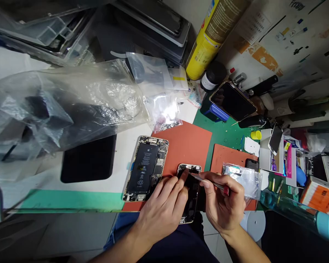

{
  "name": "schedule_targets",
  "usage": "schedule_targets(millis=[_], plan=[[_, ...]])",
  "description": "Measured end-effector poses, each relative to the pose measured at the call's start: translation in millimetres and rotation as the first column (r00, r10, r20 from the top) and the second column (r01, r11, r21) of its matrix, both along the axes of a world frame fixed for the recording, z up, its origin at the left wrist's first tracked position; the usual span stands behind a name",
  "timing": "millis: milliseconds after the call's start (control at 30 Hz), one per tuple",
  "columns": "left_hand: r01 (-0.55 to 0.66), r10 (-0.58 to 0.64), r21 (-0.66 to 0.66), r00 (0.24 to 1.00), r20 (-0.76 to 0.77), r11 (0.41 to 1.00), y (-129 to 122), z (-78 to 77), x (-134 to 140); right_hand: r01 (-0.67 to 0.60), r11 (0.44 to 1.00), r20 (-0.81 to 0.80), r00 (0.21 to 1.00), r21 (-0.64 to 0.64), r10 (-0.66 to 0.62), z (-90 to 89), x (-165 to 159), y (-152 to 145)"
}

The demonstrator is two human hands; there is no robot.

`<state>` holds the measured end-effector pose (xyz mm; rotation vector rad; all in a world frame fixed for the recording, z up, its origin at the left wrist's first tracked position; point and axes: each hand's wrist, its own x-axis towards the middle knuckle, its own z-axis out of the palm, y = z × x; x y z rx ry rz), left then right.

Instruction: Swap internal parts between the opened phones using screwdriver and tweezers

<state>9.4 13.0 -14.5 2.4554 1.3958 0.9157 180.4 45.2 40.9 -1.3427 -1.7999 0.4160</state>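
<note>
Left hand (164, 201): fingers on black, pale-edged phone panel (193, 193), near centre, overhanging red-orange mat (190, 142); thumb hidden, can't tell grip. Right hand (228, 205) pinches slim grey red-capped tool (196, 177) at panel's far end. Uneven pressure could tip panel, skid tip. Around: coverless phone with black battery (144, 168) crowds left; clear plastic bag (246, 182) right.

Hands (166, 204) (226, 201) and tool (196, 177) at phone panel (193, 197)

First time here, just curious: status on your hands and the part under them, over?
Left hand resting on phone part. Right hand holding slim tool, tip near part's upper end. Left fingertips close beside that tip.
</note>
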Motion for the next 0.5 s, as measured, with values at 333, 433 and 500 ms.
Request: schedule_targets(millis=[333, 433, 500], plan=[[-0.011, 0.011, 0.01, 1.0, -0.006, 1.0, 2.1, 0.0, 0.8, -0.047, 0.999, 0.023, 0.999, 0.012, 0.047, -4.0, -3.0, 4.6], [-0.012, 0.012, 0.01, 1.0, -0.01, 1.0, 2.3, 0.0, 0.4, -0.038, 0.999, 0.027, 0.999, 0.004, 0.038, -5.0, -2.6, 4.1], [-0.012, 0.013, 0.01, 1.0, -0.011, 1.0, 2.3, 0.0, 0.3, -0.025, 1.0, 0.047, 0.999, 0.003, 0.025, -4.3, -3.0, 4.0]])
